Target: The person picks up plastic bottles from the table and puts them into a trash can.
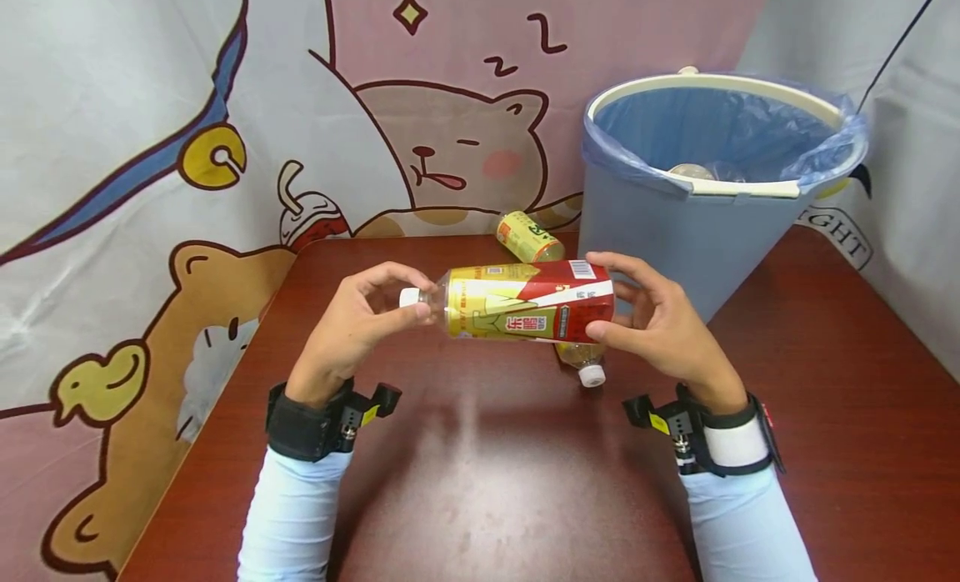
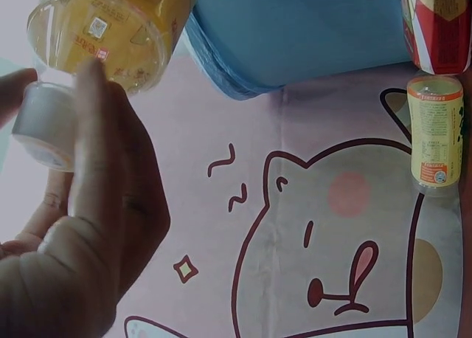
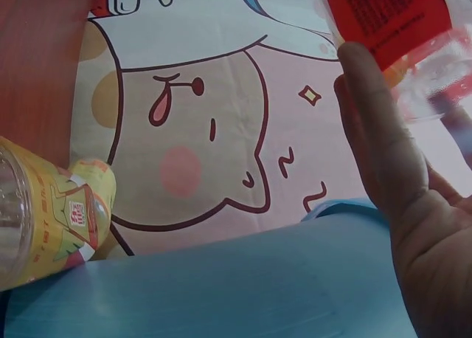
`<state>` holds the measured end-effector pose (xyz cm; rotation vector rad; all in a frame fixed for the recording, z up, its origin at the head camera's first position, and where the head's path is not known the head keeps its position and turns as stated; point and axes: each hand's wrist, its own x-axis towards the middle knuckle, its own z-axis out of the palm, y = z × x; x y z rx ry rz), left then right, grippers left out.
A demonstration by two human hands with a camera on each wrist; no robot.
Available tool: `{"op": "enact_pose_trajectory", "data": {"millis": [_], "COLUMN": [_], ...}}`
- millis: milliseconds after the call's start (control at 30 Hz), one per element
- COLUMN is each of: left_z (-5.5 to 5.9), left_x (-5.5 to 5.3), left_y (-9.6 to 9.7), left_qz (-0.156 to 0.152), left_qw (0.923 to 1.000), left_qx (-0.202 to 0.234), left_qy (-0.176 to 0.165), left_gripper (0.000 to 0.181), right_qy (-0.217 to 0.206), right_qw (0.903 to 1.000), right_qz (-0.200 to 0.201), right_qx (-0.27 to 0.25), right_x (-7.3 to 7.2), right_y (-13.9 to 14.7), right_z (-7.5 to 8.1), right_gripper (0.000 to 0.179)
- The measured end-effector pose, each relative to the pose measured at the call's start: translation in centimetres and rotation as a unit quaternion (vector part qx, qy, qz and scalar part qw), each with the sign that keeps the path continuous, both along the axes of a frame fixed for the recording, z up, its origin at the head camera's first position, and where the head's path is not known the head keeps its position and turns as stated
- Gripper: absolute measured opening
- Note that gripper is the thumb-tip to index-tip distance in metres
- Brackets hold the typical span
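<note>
A clear plastic drink bottle (image 1: 528,303) with a yellow and red label is held sideways above the table, its white cap to the left. My left hand (image 1: 352,323) pinches it at the neck, just behind the cap (image 2: 46,124). Around the base end, the thumb and fingers of my right hand (image 1: 667,328) grip the red part of the label (image 3: 391,17). Behind and partly below it lies a second bottle (image 1: 581,357), mostly hidden in the head view. Farther back is a smaller bottle (image 1: 528,238) with a pale yellow label, lying on its side.
A blue-grey bin (image 1: 645,223) lined with a blue bag stands at the back right, with some clear plastic items inside. The reddish-brown table (image 1: 480,490) meets a cartoon-printed cloth (image 1: 465,148) at the back and left.
</note>
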<state>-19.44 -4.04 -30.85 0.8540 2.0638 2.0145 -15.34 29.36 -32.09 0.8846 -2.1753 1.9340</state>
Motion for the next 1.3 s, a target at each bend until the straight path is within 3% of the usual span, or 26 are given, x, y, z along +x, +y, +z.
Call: {"op": "enact_pose_trajectory", "data": {"millis": [233,333,433,500,633,767,833,900,1033,1067,1167,1300], "left_z": [0.0,0.2,0.2,0.0,-0.9,-2.4,-3.0,-3.5,-4.2,-4.2,-4.3,-4.4], "left_x": [-0.3,-0.6,-1.0,-1.4,-2.2,-3.4,-3.9,-4.3,-4.6,-4.6,-4.6,-4.6], "left_y": [-0.6,-1.1,-1.4,-1.6,-1.9,-1.8,-1.7,-1.6,-1.5,-1.5,-1.4,-1.4], "left_qz": [0.030,0.039,0.077,0.119,0.195,0.207,0.209,0.214,0.225,0.225,0.217,0.205], "left_qw": [0.9969,0.9966,0.9920,0.9834,0.9562,0.9405,0.9314,0.9206,0.9023,0.9012,0.9022,0.9057], "left_qx": [-0.064,-0.061,-0.079,-0.111,-0.190,-0.242,-0.270,-0.295,-0.335,-0.339,-0.346,-0.346], "left_qy": [0.034,0.039,0.061,0.081,0.108,0.117,0.127,0.140,0.152,0.149,0.139,0.135], "left_gripper": [0.022,0.024,0.026,0.028,0.032,0.036,0.037,0.037,0.038,0.038,0.039,0.040], "right_qy": [0.010,0.015,0.021,0.029,0.063,0.096,0.098,0.105,0.122,0.128,0.121,0.108], "right_qw": [0.9997,0.9989,0.9969,0.9948,0.9881,0.9784,0.9731,0.9618,0.9220,0.9098,0.8849,0.8430], "right_qz": [-0.009,-0.025,-0.050,-0.074,-0.107,-0.154,-0.197,-0.253,-0.341,-0.357,-0.385,-0.425], "right_qx": [-0.023,-0.038,-0.056,-0.063,-0.090,-0.099,-0.069,-0.009,0.136,0.167,0.233,0.311], "right_x": [0.3,0.5,0.7,0.9,1.1,1.0,0.7,0.0,-2.3,-3.0,-4.9,-6.7], "right_y": [-0.5,-0.4,0.6,1.4,3.3,5.9,7.3,8.9,13.1,14.1,16.6,17.5], "right_z": [0.4,0.6,1.2,2.1,4.9,7.9,9.4,10.9,13.5,14.1,15.5,17.2], "right_gripper": [0.067,0.067,0.068,0.069,0.068,0.065,0.064,0.064,0.066,0.067,0.067,0.066]}}
